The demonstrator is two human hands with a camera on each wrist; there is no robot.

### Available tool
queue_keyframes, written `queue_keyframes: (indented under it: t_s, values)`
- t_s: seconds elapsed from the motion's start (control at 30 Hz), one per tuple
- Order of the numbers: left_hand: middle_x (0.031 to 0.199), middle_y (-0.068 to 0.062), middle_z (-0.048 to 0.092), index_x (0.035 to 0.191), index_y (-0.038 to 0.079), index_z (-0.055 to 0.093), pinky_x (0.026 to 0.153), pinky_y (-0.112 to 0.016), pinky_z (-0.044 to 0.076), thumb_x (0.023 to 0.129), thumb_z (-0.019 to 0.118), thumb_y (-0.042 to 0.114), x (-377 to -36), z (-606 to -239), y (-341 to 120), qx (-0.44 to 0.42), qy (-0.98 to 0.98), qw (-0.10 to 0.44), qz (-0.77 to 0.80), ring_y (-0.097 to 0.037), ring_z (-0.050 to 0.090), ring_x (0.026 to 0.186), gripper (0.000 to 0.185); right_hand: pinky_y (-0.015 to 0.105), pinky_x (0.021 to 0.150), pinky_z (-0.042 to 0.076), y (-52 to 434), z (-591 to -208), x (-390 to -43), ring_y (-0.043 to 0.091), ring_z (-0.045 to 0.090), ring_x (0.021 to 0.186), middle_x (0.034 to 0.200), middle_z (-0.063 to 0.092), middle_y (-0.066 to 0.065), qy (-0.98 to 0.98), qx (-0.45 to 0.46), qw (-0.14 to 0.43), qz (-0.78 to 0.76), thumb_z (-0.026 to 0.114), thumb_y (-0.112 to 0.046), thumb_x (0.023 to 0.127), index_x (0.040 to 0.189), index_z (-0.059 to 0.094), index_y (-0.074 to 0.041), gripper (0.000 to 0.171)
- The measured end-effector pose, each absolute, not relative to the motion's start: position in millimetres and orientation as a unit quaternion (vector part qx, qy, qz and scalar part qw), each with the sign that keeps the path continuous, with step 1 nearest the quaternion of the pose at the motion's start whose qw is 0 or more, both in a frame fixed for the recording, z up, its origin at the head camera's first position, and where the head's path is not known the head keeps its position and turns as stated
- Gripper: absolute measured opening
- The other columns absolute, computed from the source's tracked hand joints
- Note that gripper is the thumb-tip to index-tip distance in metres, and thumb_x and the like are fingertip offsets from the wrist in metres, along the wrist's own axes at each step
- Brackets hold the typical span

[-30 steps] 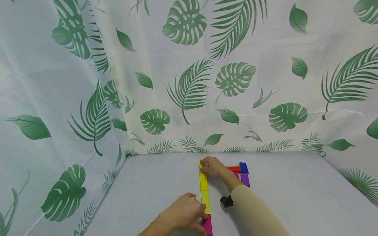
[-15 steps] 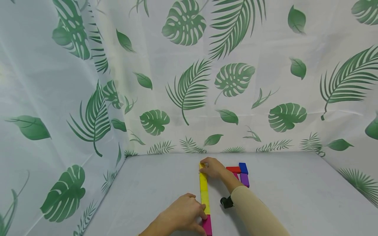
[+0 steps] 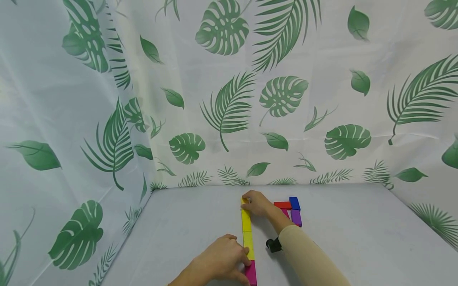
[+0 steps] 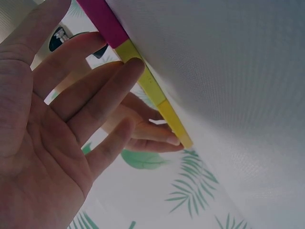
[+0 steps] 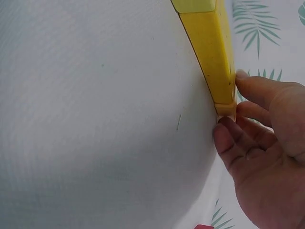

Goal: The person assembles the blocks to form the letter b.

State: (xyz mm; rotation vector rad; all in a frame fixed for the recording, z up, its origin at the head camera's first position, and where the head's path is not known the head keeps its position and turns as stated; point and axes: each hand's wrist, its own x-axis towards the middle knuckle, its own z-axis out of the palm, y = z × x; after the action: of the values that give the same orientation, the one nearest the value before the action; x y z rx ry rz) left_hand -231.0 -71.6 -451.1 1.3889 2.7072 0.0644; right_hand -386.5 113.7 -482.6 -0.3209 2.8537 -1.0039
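Observation:
A straight row of yellow blocks [image 3: 247, 226] runs away from me on the grey table [image 3: 186, 222], with a magenta block [image 3: 251, 273] at its near end. My left hand [image 3: 245, 260] lies flat beside the near end. In the left wrist view its straight fingers [image 4: 136, 64] touch the yellow row [image 4: 157, 98] just past the magenta block [image 4: 102, 19]. My right hand [image 3: 250, 201] is at the far end. In the right wrist view its fingers [image 5: 226, 136] curl round the tip of the last yellow block [image 5: 209, 52].
Red [image 3: 282, 205], blue [image 3: 294, 203] and purple [image 3: 296, 217] blocks lie grouped just right of the right hand. A black wrist camera [image 3: 273, 244] sits under the right forearm. Leaf-print curtains [image 3: 229, 99] close in the table at the back and both sides.

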Motion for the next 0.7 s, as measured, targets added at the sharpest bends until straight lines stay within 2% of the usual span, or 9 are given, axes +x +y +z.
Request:
queue_keyframes:
  t_s: [0.2, 0.43, 0.7]
  values:
    - [0.099, 0.022, 0.073, 0.111, 0.036, 0.082, 0.105, -0.037, 0.052, 0.08, 0.083, 0.062, -231.3, -451.1, -72.2, 0.462, 0.886, 0.043, 0.021, 0.01, 0.058, 0.08, 0.041, 0.052, 0.113, 0.048, 114.1, -482.5, -386.8, 0.03, 0.059, 0.122, 0.141, 0.064, 0.014, 0.936, -0.106, 0.049, -0.331, 0.076, -0.023, 0.096, 0.139, 0.066, -0.006, 0.047]
    - [0.09, 0.023, 0.069, 0.112, 0.036, 0.082, 0.105, -0.038, 0.053, 0.08, 0.083, 0.062, -232.5, -452.7, -71.8, 0.461, 0.886, 0.048, 0.021, 0.009, 0.053, 0.073, 0.041, 0.051, 0.109, 0.051, 115.2, -485.4, -388.7, 0.027, 0.062, 0.116, 0.14, 0.065, 0.012, 0.937, -0.112, 0.045, -0.328, 0.076, -0.023, 0.096, 0.138, 0.067, -0.009, 0.045]
    - [0.085, 0.022, 0.066, 0.112, 0.037, 0.082, 0.105, -0.037, 0.053, 0.08, 0.082, 0.062, -233.7, -454.9, -72.6, 0.464, 0.884, 0.046, 0.021, 0.009, 0.052, 0.07, 0.041, 0.054, 0.114, 0.046, 115.4, -483.8, -389.2, 0.031, 0.058, 0.126, 0.144, 0.062, 0.013, 0.939, -0.114, 0.055, -0.32, 0.076, -0.023, 0.096, 0.139, 0.067, -0.009, 0.047]
